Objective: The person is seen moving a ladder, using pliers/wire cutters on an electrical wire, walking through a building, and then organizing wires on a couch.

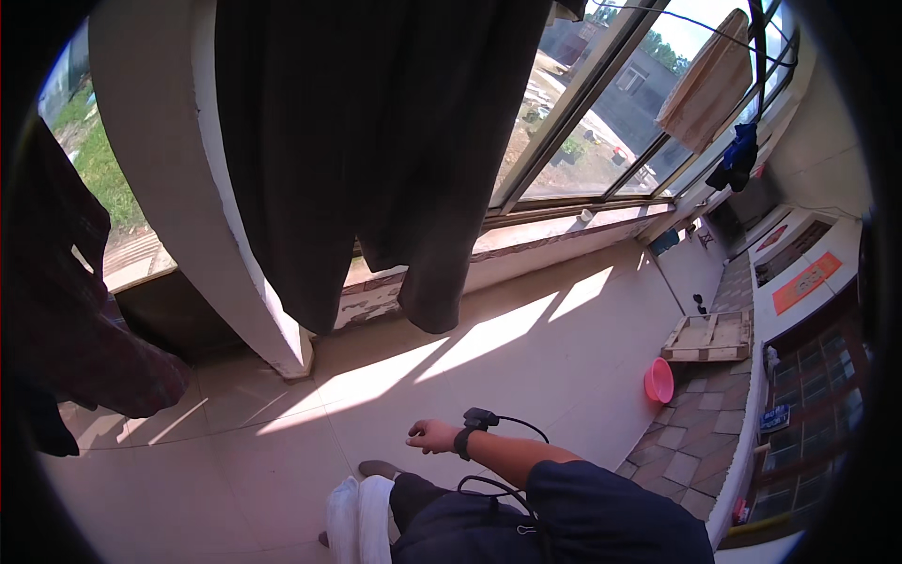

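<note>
My right hand [432,436] is held out in front of my body, above the tiled floor. Its fingers are loosely bent, a little apart, with nothing visible in them. A black strap with a small dark device [480,417] sits on that wrist, and a black cable runs from it. White cloth [359,517] hangs at the left side of my body; what holds it is hidden. My left hand is out of sight. Ahead, dark trousers [376,150] hang well apart from my right hand.
A plaid garment [103,320] hangs at the left beside a pale pillar [178,141]. Windows [601,122] run along the far side, with a pinkish cloth [709,85] hanging before them. A pink basin [659,381] and a wooden pallet-like frame [709,336] stand at the right.
</note>
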Motion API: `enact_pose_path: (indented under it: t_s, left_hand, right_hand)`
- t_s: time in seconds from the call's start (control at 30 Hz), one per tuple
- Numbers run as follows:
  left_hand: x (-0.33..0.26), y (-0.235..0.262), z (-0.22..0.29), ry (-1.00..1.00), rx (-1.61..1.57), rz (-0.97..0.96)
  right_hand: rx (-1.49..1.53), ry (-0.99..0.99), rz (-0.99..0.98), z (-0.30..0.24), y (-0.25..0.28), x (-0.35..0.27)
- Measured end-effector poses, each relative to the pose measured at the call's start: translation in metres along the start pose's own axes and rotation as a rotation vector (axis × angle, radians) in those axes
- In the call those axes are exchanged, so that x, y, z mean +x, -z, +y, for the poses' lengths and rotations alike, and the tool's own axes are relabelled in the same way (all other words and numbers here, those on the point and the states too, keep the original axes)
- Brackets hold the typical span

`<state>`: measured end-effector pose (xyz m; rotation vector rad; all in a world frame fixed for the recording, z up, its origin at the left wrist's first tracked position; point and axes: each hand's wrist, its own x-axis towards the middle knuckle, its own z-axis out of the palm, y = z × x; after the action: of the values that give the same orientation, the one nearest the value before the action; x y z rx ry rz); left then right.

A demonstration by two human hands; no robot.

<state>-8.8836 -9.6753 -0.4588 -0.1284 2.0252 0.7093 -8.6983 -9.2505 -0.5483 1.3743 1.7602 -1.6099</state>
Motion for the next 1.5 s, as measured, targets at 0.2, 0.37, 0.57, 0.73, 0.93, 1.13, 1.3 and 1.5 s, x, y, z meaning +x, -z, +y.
enact_pose_path:
  t_s: [0.2, 0.37, 0.57, 0.73, 0.93, 1.13, 1.3, 1.5]
  left_hand:
    - [0.009, 0.109, -0.029, -0.15, -0.221, 0.172]
    - [0.071, 0.212, -0.189, -0.496, -0.017, 0.179]
    - [0.106, 0.349, -0.208, 0.002, -0.613, 0.298]
    - [0.12, 0.435, -0.214, 0.022, -0.693, 0.443]
    - [0.131, 0.506, -0.255, 0.222, -0.874, 0.561]
    - [0.127, 0.577, -0.288, 0.329, -1.003, 0.668]
    - [0.167, 0.643, -0.323, 0.35, -1.085, 0.717]
    - [0.231, 0.771, -0.401, 0.318, -1.125, 0.743]
  right_hand:
    - [-0.082, -0.161, 0.18, -0.037, -0.053, -0.002]
    - [0.009, -0.093, 0.166, -0.121, -0.161, -0.002]
    - [-0.082, 0.014, 0.001, -0.235, -0.305, 0.013]
    - [-0.22, 0.022, -0.182, -0.35, -0.418, 0.049]
    - [-0.334, -0.011, -0.346, -0.455, -0.553, 0.147]
    - [-0.375, 0.058, -0.528, -0.582, -0.71, 0.159]
    - [-0.389, 0.127, -0.566, -0.663, -0.823, 0.179]
    - [-0.434, 0.066, -0.436, -0.738, -0.938, 0.211]
